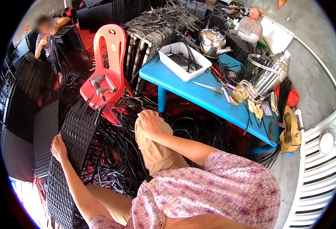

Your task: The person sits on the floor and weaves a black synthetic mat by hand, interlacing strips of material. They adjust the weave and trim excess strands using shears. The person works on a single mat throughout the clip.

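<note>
The left hand (59,148) lies flat and open on the black woven panel (74,152), whose long axis runs away from the person, while the right hand (151,123) rests empty on the knee (152,149), farther off.

Black woven panel (78,133), blue table (198,91)

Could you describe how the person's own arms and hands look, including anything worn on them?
Both the left hand and right hand are bare, without gloves. The forearms are uncovered; loose short sleeves of pink fabric with a purple floral print end above the elbows.
</note>
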`<act>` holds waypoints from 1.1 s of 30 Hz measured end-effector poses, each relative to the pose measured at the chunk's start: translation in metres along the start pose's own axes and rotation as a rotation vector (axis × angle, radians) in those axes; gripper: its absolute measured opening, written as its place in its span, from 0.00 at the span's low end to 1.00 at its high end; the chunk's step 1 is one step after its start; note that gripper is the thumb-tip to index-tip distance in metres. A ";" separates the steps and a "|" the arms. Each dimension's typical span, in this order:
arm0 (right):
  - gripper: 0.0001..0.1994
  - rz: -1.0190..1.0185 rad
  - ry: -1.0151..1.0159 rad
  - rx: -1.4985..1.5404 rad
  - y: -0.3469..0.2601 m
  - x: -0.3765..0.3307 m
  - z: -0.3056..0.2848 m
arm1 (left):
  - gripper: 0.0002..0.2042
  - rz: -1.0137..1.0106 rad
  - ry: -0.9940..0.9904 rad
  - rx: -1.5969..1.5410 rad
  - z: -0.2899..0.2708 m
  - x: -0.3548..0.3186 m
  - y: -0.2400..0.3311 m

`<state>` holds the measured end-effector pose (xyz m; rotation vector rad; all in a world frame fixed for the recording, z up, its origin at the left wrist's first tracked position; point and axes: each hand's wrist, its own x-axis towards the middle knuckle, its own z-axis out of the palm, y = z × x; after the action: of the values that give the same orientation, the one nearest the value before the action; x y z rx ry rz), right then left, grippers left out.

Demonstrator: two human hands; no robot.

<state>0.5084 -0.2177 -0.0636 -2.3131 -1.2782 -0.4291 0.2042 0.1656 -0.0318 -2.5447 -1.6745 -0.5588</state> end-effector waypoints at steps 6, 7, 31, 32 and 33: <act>0.17 0.010 -0.029 -0.008 -0.001 -0.002 0.000 | 0.27 -0.002 -0.008 0.024 0.003 0.000 -0.004; 0.17 0.009 -0.023 -0.013 0.000 -0.002 0.000 | 0.27 0.001 -0.003 0.016 0.004 0.001 -0.003; 0.17 0.005 -0.035 0.018 -0.001 -0.003 -0.006 | 0.27 0.009 0.004 0.022 0.005 -0.001 -0.005; 0.17 0.010 -0.033 0.022 -0.002 -0.003 -0.007 | 0.27 0.009 0.002 0.023 0.005 0.000 -0.005; 0.17 0.014 -0.032 0.025 -0.002 -0.003 -0.007 | 0.27 0.008 0.000 0.024 0.005 0.000 -0.005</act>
<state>0.5048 -0.2228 -0.0587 -2.3157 -1.2742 -0.3704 0.2007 0.1685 -0.0373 -2.5342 -1.6594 -0.5349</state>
